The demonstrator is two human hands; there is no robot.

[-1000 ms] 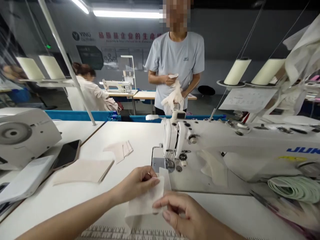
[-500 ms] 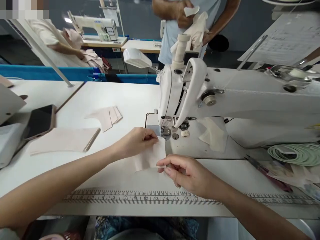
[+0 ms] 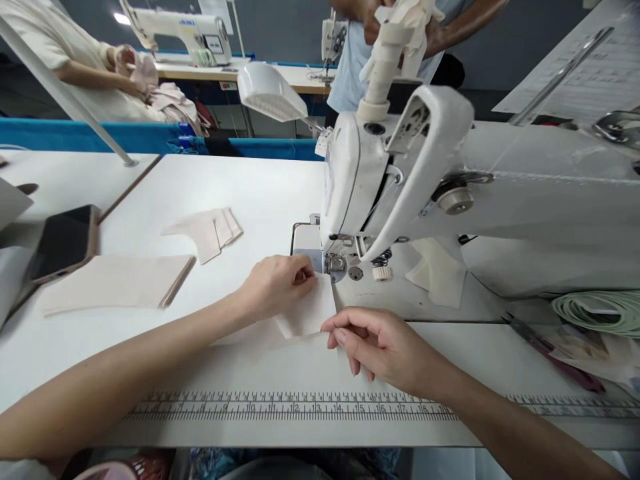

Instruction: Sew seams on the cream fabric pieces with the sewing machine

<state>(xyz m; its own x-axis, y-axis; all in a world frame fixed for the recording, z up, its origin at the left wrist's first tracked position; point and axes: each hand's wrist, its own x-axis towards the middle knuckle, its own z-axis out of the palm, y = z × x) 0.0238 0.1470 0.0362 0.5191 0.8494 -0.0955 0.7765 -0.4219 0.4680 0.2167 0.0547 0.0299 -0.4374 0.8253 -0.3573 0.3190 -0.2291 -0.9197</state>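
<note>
Left hand (image 3: pixel 277 285) pinched the small cream fabric piece (image 3: pixel 310 312) beside the white sewing machine's presser foot (image 3: pixel 336 264) at twelve o'clock, right hand (image 3: pixel 380 347) pinching its near corner — best fed flat, edges aligned.

Location type: garment sewing workshop. An industrial sewing machine (image 3: pixel 400 180) is mounted on a white table (image 3: pixel 240 193) in the centre and right of the frame, with a ruler scale (image 3: pixel 300 407) printed along the table's lower edge. Cut fabric pieces (image 3: pixel 205 230) lie at centre left. A second sewing machine (image 3: pixel 175 27) stands on another table at the upper left, where a seated person (image 3: pixel 70 60) handles cloth. A standing person (image 3: pixel 400 40) at the top centre holds fabric. Blue dividers (image 3: pixel 100 133) separate the workstation rows.
</note>
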